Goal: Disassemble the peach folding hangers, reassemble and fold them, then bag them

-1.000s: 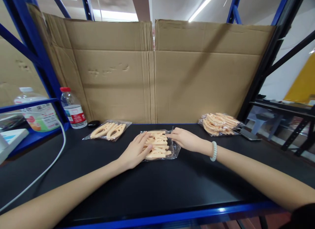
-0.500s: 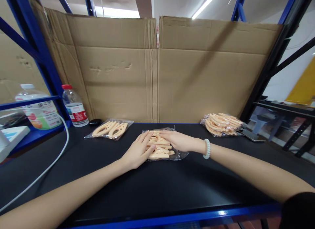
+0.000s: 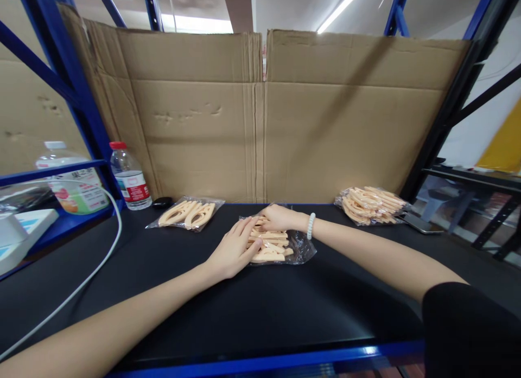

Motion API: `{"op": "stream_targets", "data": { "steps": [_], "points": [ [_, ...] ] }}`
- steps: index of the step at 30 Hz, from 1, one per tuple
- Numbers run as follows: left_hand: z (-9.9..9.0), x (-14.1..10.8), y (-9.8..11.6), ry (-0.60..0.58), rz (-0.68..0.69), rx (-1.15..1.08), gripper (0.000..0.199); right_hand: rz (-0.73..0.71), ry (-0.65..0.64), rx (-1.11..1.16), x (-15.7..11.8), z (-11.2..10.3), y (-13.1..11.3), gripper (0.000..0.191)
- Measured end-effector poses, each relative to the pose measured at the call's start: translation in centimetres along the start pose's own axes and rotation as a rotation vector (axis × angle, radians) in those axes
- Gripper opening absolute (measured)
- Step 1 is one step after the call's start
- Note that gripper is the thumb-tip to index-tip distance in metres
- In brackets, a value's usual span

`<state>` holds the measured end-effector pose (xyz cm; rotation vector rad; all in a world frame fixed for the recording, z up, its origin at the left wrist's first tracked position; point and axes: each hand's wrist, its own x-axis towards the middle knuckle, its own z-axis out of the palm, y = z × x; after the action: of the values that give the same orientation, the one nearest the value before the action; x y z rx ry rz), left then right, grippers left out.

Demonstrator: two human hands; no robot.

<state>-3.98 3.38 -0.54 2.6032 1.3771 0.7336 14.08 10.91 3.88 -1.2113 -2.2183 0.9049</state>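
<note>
A clear plastic bag of pale wooden-looking pieces (image 3: 271, 248) lies on the black table (image 3: 260, 313) in front of me. My left hand (image 3: 234, 248) rests on the left side of this bag, its fingers stretched out and pointing away from me. At the bag's far edge is my right hand (image 3: 279, 218), with its fingers bent down onto the pieces. Its fingertips are mostly hidden, so what they pinch, if anything, does not show. The loose end of the plastic spreads out to the right, below my right wrist.
A flatter bag of pieces (image 3: 187, 214) lies at the back left, a fuller bag (image 3: 370, 204) at the back right beside a phone (image 3: 421, 224). Bottles (image 3: 132, 185), a black mouse (image 3: 161, 203) and a white cable (image 3: 97, 269) are left. Cardboard (image 3: 195, 123) stands behind.
My right hand has shifted left and away from me along the bag, and its fingers have curled. The left hand stays on the bag. The view has turned slightly left.
</note>
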Motion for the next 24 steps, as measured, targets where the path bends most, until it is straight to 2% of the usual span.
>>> {"op": "stream_targets", "data": {
  "steps": [6, 12, 19, 24],
  "points": [
    [-0.2, -0.1, 0.3, -0.030, -0.029, 0.006, 0.062, 0.137, -0.132, -0.261, 1.1, -0.7, -0.7, 0.024],
    [-0.1, -0.2, 0.2, -0.019, -0.002, 0.042, 0.061, 0.264, -0.260, -0.314, 1.4, -0.6, -1.1, 0.025],
    [-0.2, -0.2, 0.5, -0.037, -0.045, 0.064, 0.063, 0.303, -0.271, -0.403, 0.9, -0.6, -2.3, 0.028],
    [-0.4, -0.2, 0.8, -0.054, -0.058, 0.057, 0.062, 0.249, -0.260, -0.437, 0.4, -1.9, -2.6, 0.042]
  ]
}}
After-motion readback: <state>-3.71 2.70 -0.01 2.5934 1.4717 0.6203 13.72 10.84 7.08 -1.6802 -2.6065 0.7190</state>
